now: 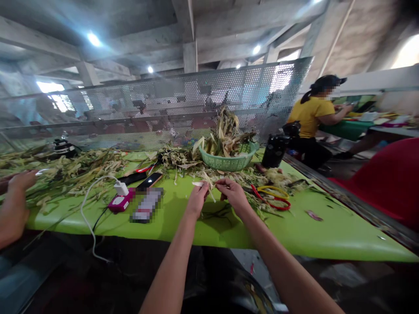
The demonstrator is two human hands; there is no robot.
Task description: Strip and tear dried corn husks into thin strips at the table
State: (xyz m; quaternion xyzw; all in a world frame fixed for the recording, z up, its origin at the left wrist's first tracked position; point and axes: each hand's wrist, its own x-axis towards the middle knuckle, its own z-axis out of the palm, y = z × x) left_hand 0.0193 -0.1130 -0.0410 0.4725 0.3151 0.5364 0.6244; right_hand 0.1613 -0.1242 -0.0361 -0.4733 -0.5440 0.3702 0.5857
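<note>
My left hand (197, 200) is closed around a pale, dry piece of corn husk (208, 179), whose ends stick out above and below the fingers. Just to its right, my right hand (233, 192) pinches at the edge of the same piece, with thumb and fingertips together. Both hands are above the green tabletop (176, 218), close to its front edge. Red-and-yellow-handled scissors (275, 200) lie to the right of my right hand. Behind the hands stands a light green plastic basket (225, 162) heaped with dried husks (225, 131).
Husk scraps (88, 170) cover the back and left. Left of my hands are a pink power socket (119, 203) with a white charger, and phones (152, 179). A black container (275, 150) stands right of the basket. Another person's arm (15, 209) reaches in at left; a person in yellow (310, 115) sits at right.
</note>
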